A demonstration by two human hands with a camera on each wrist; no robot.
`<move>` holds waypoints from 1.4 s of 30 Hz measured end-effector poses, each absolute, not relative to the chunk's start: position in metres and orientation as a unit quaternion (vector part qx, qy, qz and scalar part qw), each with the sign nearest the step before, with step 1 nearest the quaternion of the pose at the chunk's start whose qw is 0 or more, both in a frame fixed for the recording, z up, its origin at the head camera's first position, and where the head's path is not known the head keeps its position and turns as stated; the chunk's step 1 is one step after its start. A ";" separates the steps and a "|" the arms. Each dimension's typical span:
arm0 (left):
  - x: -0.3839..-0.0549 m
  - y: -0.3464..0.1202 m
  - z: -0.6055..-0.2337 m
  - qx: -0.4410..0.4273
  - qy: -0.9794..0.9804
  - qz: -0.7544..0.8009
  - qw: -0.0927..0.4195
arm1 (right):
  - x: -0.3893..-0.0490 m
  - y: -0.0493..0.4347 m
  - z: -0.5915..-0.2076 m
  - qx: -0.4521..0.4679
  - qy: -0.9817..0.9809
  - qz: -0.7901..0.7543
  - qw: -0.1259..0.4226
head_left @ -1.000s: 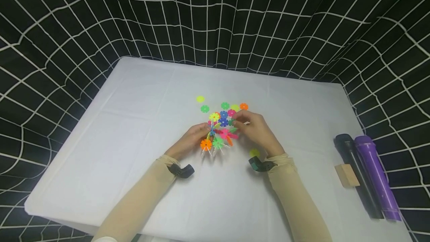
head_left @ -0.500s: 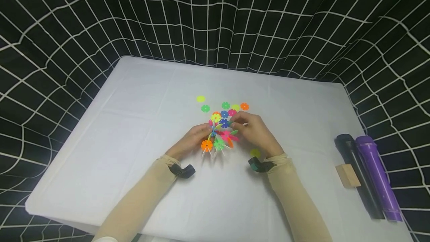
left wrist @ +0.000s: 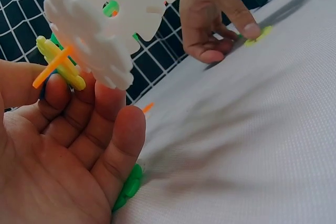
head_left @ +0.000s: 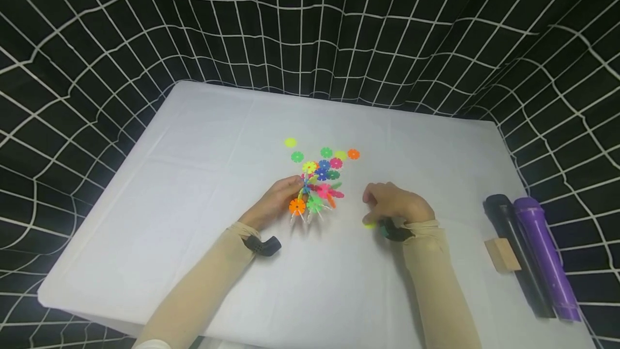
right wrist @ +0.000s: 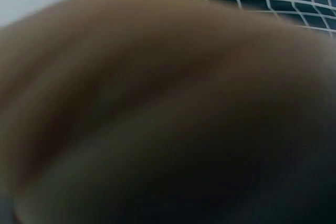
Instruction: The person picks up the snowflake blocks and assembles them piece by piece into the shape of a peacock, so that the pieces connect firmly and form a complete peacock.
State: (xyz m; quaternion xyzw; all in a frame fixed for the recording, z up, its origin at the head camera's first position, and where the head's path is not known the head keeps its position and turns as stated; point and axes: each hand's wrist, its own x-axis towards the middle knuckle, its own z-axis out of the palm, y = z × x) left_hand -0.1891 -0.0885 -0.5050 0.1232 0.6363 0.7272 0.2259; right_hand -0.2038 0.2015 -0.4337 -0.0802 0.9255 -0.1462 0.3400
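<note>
Two beige sleeves (head_left: 198, 279) nearest. At right on the white tabletop (head_left: 121, 220): one wooden block (head_left: 502, 255), one black cylinder (head_left: 528, 256), one purple cylinder (head_left: 545, 257). Right hand (head_left: 394, 201): one digit extended, tip on one yellow disc (left wrist: 265, 34) lying flat; other fingers loosely bent. Left hand (head_left: 281, 197) grips one cluster of joined discs (head_left: 323, 192), mixed colours; count unclear, pieces overlap. Farther, loose: two yellow, two green, one orange (head_left: 353, 153). Beyond, black gridded cloth (head_left: 310, 26).
</note>
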 end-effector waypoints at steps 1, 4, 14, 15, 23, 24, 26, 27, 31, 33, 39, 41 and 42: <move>-0.189 -0.089 -0.505 0.123 0.633 0.730 0.226 | -0.205 0.202 -0.434 -0.080 0.928 -0.144 0.333; -0.189 -0.089 -0.506 0.119 0.624 0.738 0.228 | -0.209 0.200 -0.439 -0.095 0.942 -0.151 0.284; -0.188 -0.089 -0.505 0.118 0.622 0.738 0.234 | -0.215 0.198 -0.449 -0.126 0.947 -0.190 0.224; -0.188 -0.088 -0.505 0.118 0.624 0.736 0.235 | -0.216 0.198 -0.449 -0.118 0.949 -0.189 0.222; -0.187 -0.091 -0.506 0.109 0.624 0.729 0.261 | -0.220 0.192 -0.453 -0.081 0.939 -0.271 0.194; -0.187 -0.091 -0.506 0.113 0.625 0.727 0.262 | -0.220 0.190 -0.453 -0.086 0.931 -0.303 0.182; -0.188 -0.092 -0.506 0.122 0.627 0.723 0.264 | -0.219 0.184 -0.449 -0.097 0.910 -0.368 0.161; -0.188 -0.092 -0.505 0.125 0.629 0.720 0.265 | -0.218 0.181 -0.447 -0.101 0.899 -0.397 0.153; -0.189 -0.093 -0.505 0.138 0.641 0.704 0.272 | -0.214 0.172 -0.443 -0.112 0.871 -0.459 0.137; -0.190 -0.093 -0.506 0.141 0.646 0.697 0.278 | -0.213 0.171 -0.443 -0.116 0.870 -0.460 0.133; -0.190 -0.094 -0.506 0.158 0.657 0.679 0.288 | -0.212 0.167 -0.444 -0.123 0.879 -0.444 0.122; -0.190 -0.094 -0.504 0.163 0.658 0.677 0.288 | -0.212 0.167 -0.443 -0.127 0.880 -0.442 0.121; -0.189 -0.094 -0.504 0.164 0.658 0.677 0.287 | -0.212 0.166 -0.443 -0.130 0.880 -0.441 0.121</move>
